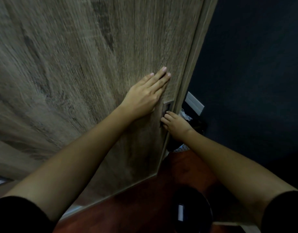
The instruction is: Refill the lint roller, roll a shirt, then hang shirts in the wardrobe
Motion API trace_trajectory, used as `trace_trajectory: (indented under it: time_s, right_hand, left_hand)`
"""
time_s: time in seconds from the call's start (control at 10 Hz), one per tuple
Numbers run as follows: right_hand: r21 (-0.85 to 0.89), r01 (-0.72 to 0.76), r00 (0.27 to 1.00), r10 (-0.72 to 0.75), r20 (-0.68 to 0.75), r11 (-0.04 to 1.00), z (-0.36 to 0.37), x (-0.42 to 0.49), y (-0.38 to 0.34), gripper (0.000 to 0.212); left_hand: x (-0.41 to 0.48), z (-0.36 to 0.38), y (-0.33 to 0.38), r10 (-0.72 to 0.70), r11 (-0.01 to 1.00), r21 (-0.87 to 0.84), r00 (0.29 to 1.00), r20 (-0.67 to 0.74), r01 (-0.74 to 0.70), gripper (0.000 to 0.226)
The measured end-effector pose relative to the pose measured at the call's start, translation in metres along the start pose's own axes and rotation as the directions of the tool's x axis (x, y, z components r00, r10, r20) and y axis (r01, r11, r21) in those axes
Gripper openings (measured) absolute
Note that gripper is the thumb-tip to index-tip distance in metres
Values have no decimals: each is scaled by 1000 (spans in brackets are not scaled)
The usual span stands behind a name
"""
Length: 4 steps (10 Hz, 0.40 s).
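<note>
Pressing flat against the wood-grain wardrobe door (87, 68), the left hand (145, 96) lies with its palm on the panel and its fingers (159, 76) stretched out wide and close together, pointing toward one o'clock, holding nothing. The door fills the frame from nine o'clock round to twelve, its surface blurred. Just beside the left hand, toward four o'clock, a small recessed metal handle (167, 106) sits near the door's right edge. The right hand (176, 123) is at that edge, its fingers (166, 117) curled narrow into the lower part of the recess and touching it; how far they hook in cannot be told. Right of the door edge the wardrobe's interior (254, 81) is dark, from one to four o'clock. Through the gap, a pale flat panel (194, 103) and some light patterned cloth (184, 115) show just past the right hand; whether this is a shirt cannot be told. Reddish-brown floor (145, 207) lies at six o'clock, with a dark rounded object (190, 211) on it. Both forearms are bare, with black sleeves (18, 216) at the lower corners.
</note>
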State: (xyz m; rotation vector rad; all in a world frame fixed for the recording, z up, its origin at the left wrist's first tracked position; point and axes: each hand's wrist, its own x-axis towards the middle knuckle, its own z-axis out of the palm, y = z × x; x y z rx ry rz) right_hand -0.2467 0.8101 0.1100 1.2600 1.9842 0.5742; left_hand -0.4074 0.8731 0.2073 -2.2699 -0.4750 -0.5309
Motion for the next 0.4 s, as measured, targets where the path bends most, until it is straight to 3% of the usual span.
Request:
trace_trajectory:
  time_s: [0.2, 0.3, 0.4]
  right_hand:
    - [75, 31, 998, -26, -61, 997, 5, -7, 3, 51]
    - [386, 36, 989, 23, -146, 922, 13, -28, 5, 53]
    - [513, 22, 977, 91, -194, 858, 22, -49, 15, 54]
  left_hand:
    - [4, -12, 7, -54, 994, -86, 994, 91, 61, 57]
    - [21, -33, 33, -251, 876, -387, 957, 147, 289, 56]
    - [38, -49, 53, -317, 736, -572, 931, 179, 361, 60]
